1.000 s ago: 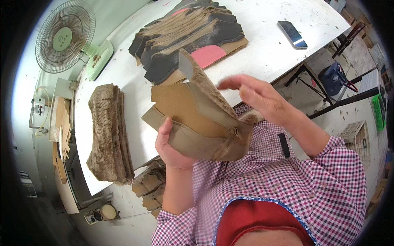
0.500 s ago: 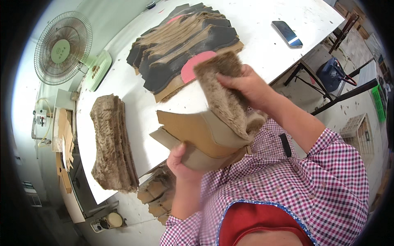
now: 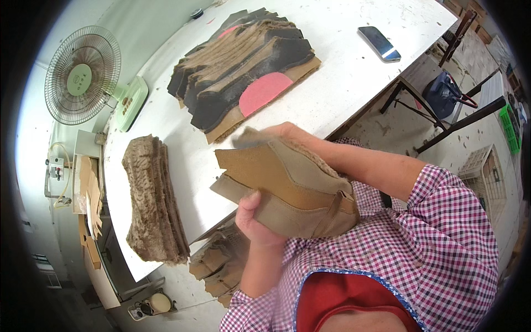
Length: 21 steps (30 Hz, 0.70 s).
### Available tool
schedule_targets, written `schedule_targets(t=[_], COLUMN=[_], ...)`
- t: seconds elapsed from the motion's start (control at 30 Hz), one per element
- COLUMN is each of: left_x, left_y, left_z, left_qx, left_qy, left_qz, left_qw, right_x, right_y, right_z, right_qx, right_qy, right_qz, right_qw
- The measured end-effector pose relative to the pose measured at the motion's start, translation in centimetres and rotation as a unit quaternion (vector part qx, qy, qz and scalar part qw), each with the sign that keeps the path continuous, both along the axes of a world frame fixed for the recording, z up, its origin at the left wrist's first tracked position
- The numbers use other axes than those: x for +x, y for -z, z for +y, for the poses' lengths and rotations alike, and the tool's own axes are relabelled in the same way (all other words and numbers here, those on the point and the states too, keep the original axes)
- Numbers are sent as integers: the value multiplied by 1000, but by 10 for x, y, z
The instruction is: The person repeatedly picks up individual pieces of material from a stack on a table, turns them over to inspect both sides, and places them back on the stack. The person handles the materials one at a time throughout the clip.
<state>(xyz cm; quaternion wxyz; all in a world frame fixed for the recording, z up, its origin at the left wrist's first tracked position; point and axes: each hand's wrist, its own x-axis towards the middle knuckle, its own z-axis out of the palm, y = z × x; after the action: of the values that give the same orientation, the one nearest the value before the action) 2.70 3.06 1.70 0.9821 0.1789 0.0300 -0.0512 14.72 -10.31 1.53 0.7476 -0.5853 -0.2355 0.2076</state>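
A tan and beige suede boot upper with stitched seams is held up at the table's near edge, close to my checked shirt. My left hand grips its lower left edge, thumb on the outer face. Behind its upper edge, my right hand is closed on a brown fur lining piece; the upper and the hand's own back hide most of those fingers. A strip of fur shows along the upper's right edge. The lining's far end is smeared by motion.
On the white table lie a stack of brown fur pieces, a large pile of dark and tan pieces with a pink piece, and a phone. A fan stands at left. More cut pieces lie below the table edge.
My right hand has moved down and left, folding the fur lining from in front of the table to behind the upper. The upper has turned slightly, showing more of its seamed outer face.
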Motion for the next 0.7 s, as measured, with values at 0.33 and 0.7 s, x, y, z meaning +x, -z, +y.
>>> schedule_targets(t=[0.33, 0.7], left_x=[-1, -8], left_y=[-16, -16], left_z=[14, 19], left_qx=[30, 86], left_qy=[-59, -51], left_qz=[-31, -103], left_qw=[997, 990], right_x=[-63, -77], right_y=[-52, -56], right_z=[-52, -52], right_qx=[-135, -153], right_qy=[218, 136], right_qz=[-355, -334], right_qw=[899, 920])
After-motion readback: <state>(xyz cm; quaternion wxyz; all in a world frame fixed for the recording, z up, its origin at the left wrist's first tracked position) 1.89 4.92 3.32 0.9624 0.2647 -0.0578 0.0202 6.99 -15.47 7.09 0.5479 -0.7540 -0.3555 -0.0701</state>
